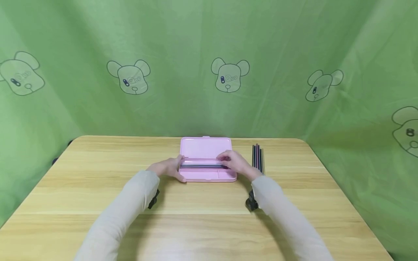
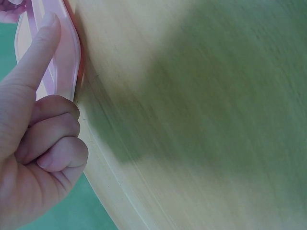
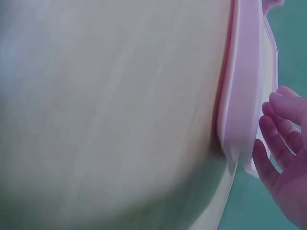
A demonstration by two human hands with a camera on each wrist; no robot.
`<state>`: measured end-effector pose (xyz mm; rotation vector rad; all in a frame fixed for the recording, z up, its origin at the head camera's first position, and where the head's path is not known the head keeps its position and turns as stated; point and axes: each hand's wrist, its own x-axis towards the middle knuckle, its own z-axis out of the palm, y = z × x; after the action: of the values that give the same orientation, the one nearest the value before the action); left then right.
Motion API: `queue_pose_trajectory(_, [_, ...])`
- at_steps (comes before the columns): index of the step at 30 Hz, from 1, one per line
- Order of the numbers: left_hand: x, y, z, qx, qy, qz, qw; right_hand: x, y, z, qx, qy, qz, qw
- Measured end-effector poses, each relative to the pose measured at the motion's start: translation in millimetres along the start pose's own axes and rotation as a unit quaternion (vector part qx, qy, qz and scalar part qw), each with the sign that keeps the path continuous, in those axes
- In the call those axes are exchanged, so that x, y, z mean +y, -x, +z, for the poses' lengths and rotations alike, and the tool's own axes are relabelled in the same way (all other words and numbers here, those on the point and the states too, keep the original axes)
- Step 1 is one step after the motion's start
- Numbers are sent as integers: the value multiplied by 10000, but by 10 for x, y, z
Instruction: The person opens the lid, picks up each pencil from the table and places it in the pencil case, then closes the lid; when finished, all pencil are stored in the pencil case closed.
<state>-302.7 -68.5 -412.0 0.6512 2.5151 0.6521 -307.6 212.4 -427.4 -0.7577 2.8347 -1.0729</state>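
- The left hand [image 1: 169, 167] grips the left end of the open pink pencil case [image 1: 199, 175], thumb at its front corner.
- The right hand [image 1: 236, 163], relaxed, fingers loosely bent, is over the case's right end.
- Dark pencils [image 1: 203, 166] lie lengthwise inside.
- A pencil bundle [image 1: 257, 157] lies to the right on the wooden table [image 1: 202, 224].

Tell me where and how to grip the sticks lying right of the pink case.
From above, I'd pinch the sticks across their width, midway along the exposed length: they lie side by side, and the right arm hides their near ends.
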Motion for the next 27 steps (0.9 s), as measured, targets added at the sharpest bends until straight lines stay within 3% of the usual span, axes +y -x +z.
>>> queue_pose_trajectory(11, [8,15,-6,42,-6,49,10000,138,196,-191,291,-211,388,9986])
queue_pose_trajectory(21, [-9,0,-24,12,-76,-9,10000,341,345,-348,799,-39,685,9944])
queue_pose_trajectory(27, [-16,-3,-13,-17,12,3,10000,480,464,-485,831,-161,1140,9899])
